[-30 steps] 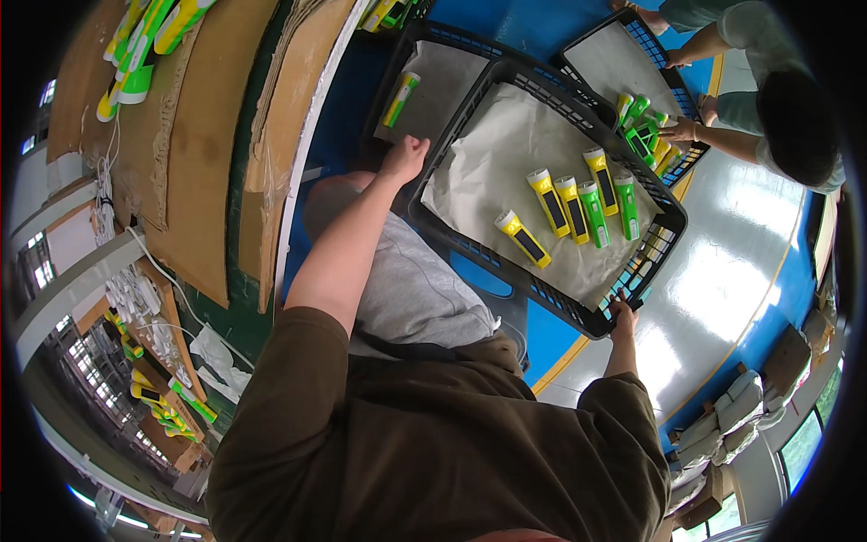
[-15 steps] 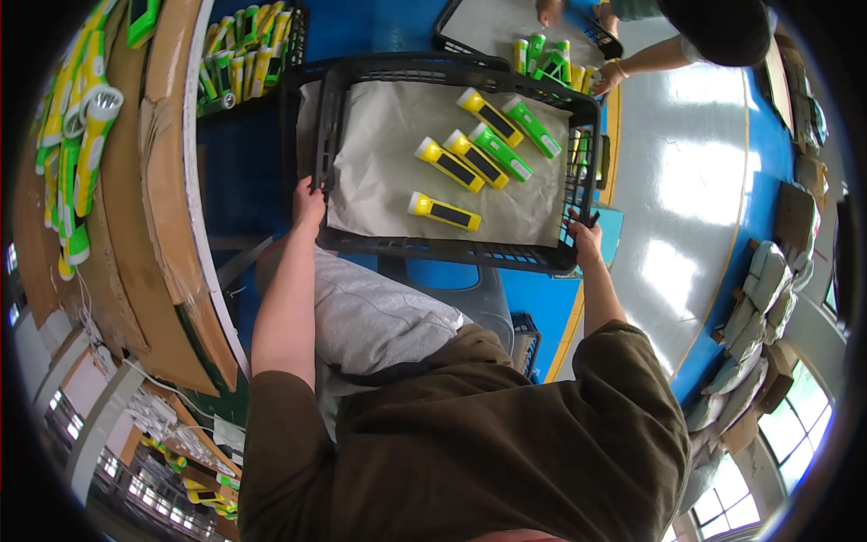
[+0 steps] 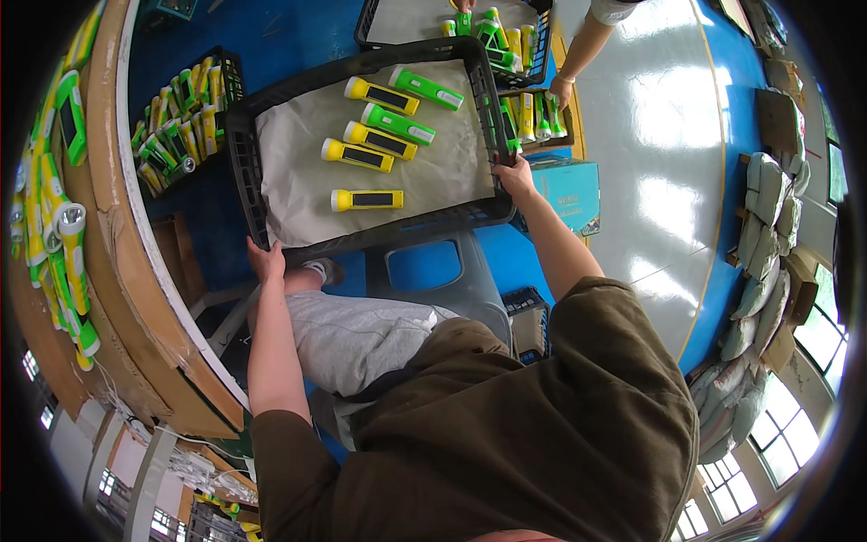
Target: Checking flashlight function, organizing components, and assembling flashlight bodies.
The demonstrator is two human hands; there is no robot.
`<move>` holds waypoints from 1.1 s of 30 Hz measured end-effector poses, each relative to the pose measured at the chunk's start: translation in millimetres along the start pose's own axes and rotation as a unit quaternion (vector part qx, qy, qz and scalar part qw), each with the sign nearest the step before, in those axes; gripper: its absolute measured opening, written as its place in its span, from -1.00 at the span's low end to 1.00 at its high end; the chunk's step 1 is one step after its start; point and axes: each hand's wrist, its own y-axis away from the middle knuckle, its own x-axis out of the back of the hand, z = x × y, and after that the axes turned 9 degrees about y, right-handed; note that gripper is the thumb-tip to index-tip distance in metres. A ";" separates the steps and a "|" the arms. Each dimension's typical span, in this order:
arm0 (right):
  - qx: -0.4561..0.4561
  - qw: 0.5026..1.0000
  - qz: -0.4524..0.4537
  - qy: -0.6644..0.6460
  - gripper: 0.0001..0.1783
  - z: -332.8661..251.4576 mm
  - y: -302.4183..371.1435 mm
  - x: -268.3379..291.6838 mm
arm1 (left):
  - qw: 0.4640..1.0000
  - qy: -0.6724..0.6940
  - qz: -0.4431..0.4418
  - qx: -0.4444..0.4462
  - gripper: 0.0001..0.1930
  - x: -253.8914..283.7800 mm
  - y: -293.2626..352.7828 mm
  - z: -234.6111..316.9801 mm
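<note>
Between my hands is a black plastic crate [image 3: 397, 228] lined with greyish paper [image 3: 293, 172]. On the paper lie several flashlights, yellow ones such as this yellow flashlight [image 3: 366, 200] and green ones such as this green flashlight [image 3: 426, 88], each apart from or alongside the others. My left hand [image 3: 267, 262] grips the crate's near left corner. My right hand [image 3: 516, 179] is closed on its right wall near the front. The fingertips of both hands are partly hidden by the rim. The crate sits tilted in view, its right end farther away.
A crate full of flashlights [image 3: 185, 122] stands left beyond mine. Another person's hands work over a second crate [image 3: 542, 41] and a box of flashlights [image 3: 546, 143] at the far right. A teal box [image 3: 569, 194], a grey stool [image 3: 452, 271] and a cardboard-edged bench [image 3: 153, 271] are nearby.
The held crate has swung left and turned, its right end now farther off. Its flashlights have shifted left in view with it. The teal box and the box of flashlights show more fully.
</note>
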 end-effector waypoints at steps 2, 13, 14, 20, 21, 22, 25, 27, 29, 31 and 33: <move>-0.011 1.000 -0.027 0.004 -0.62 -2.4 -5.5 -0.2 | 1.000 0.003 -0.011 0.011 -0.10 4.6 -3.8 -3.4; -0.278 0.957 -0.071 -0.049 -0.78 -4.5 -53.5 57.5 | 0.985 -0.155 -0.020 0.068 0.00 7.2 10.8 24.5; -0.257 0.965 -0.057 -0.021 -0.82 -8.0 -54.3 56.6 | 0.983 -0.175 -0.018 0.044 -0.03 10.7 8.8 19.8; -0.147 0.963 -0.095 0.204 -0.84 -14.1 -61.9 44.3 | 0.983 -0.182 0.020 0.008 -0.13 22.0 7.5 -1.9; -0.148 0.965 -0.077 0.203 -0.84 19.5 -82.8 68.2 | 0.985 -0.171 0.009 -0.004 -0.15 11.5 4.9 10.5; -0.084 0.942 -0.075 0.316 -0.79 49.1 -100.5 95.2 | 0.987 -0.160 -0.002 -0.018 -0.15 -1.4 2.5 21.5; -0.039 0.929 -0.058 0.364 -0.68 55.0 -100.3 80.5 | 0.987 -0.160 -0.003 -0.031 -0.16 -3.6 1.8 15.9; -0.086 0.967 0.000 0.239 -0.59 30.8 -78.1 47.6 | 0.983 -0.182 -0.005 -0.032 -0.22 4.3 3.9 2.6; -0.135 0.982 0.068 0.111 -0.50 -6.1 -53.0 33.4 | 0.983 -0.185 -0.008 -0.015 -0.26 6.3 6.5 -3.8; -0.139 0.985 0.053 0.081 -0.43 -30.7 -29.5 38.9 | 0.982 -0.186 -0.019 -0.009 -0.30 3.6 9.2 1.8; -0.011 0.991 0.118 0.059 -0.40 -26.8 -24.7 39.0 | 0.985 -0.172 -0.016 0.000 -0.36 -2.5 11.2 9.0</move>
